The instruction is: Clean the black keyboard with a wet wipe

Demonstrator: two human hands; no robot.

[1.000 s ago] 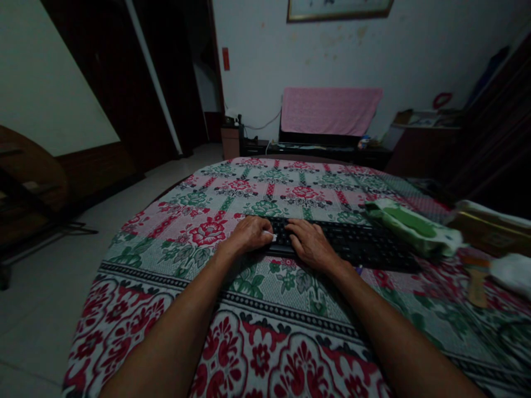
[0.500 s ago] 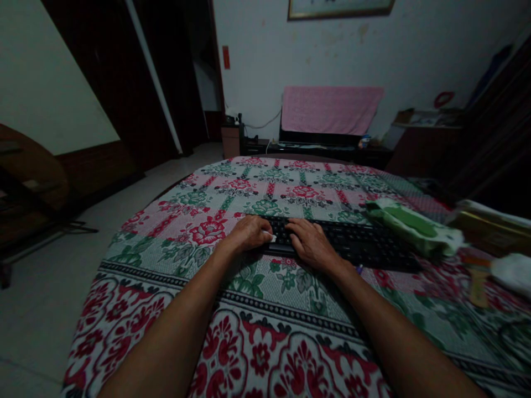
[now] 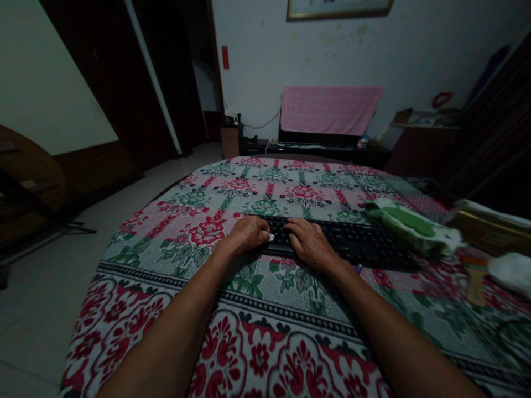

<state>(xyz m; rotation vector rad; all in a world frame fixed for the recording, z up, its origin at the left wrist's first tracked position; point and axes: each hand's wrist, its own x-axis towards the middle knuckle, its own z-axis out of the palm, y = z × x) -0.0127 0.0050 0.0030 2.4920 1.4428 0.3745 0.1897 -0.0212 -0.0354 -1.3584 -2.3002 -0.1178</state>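
Note:
A black keyboard [image 3: 357, 243] lies on a bed covered with a red, green and white flowered spread [image 3: 257, 309]. My left hand [image 3: 248, 234] is at the keyboard's left end, fingers curled round a small white thing that shows at its fingertips. My right hand [image 3: 309, 242] rests on the keys just to the right, fingers bent down onto them. Both forearms reach in from the bottom of the view.
A green and white packet [image 3: 410, 226] lies by the keyboard's right end. A flat box [image 3: 489, 226], a small wooden brush [image 3: 475, 279] and a white cloth [image 3: 512, 273] sit at the far right. A pink cloth [image 3: 329, 110] covers a screen by the far wall. Floor lies to the left.
The small white thing at my left fingertips has shifted slightly down and left along the keyboard's end. My right hand stays on the keys.

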